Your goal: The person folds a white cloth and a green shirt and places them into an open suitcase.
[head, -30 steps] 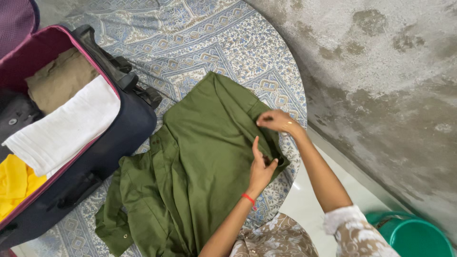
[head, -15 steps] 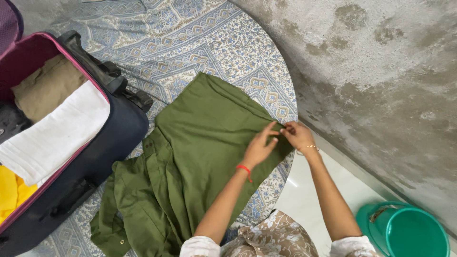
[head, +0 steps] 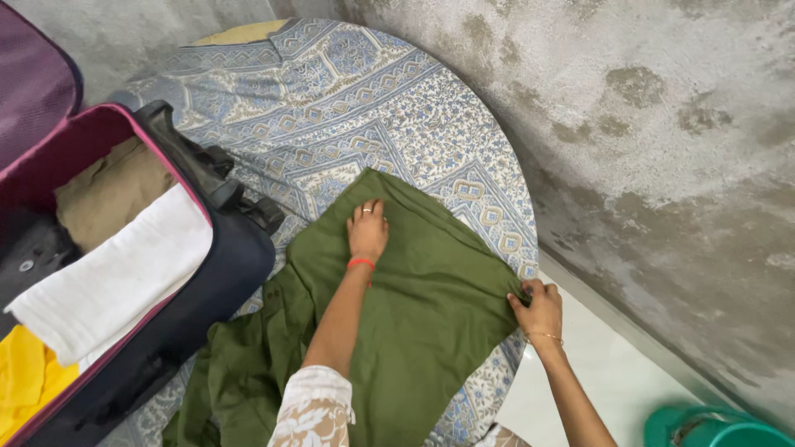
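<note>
Head view: the open navy fabric suitcase (head: 211, 285) with maroon lining holds a folded khaki cloth (head: 112, 190), a white towel (head: 116, 277) and a yellow garment (head: 25, 385). Just beside it, the olive-green cotton garment (head: 414, 323) lies on the blue-patterned round bedsheet (head: 348, 99), its long axis running from lower left to upper right. The left hand (head: 367, 232) presses flat and open on its far edge; the right hand (head: 538, 306) pinches its right corner.

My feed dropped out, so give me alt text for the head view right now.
A person's left hand presses flat on an olive green garment spread over a blue patterned bedsheet, while the right hand pinches its right edge. An open suitcase holding folded clothes lies at left.
</note>
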